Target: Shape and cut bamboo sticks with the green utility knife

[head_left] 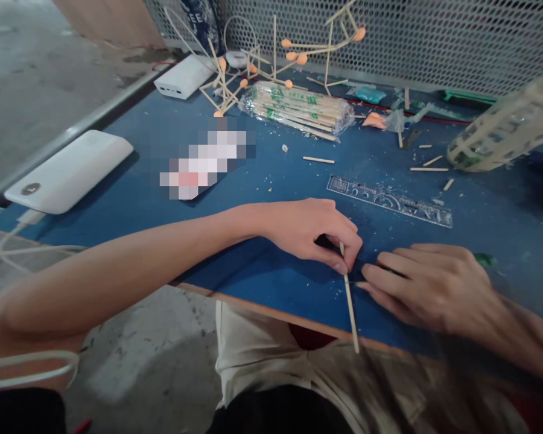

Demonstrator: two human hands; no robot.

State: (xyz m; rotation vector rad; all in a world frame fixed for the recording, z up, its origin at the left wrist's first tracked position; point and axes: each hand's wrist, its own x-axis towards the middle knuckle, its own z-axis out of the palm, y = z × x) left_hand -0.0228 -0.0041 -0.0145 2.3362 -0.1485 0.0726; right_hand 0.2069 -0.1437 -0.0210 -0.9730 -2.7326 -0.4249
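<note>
My left hand pinches a thin wooden stick between thumb and fingertips. The stick runs down towards me and its lower end sticks out past the table's front edge. Close by on the right, my right hand is closed, thumb and forefinger pressed together beside the stick. A very fine line shows between those fingertips and the stick, too thin to name. Beyond the hands lies a clear plastic ruler. A short piece of stick rests on the blue table.
White power banks lie on the left, one with a cable. A bag of sticks, stick frames with orange blobs and orange putty sit before a perforated metal panel. A latticed cylinder is at right.
</note>
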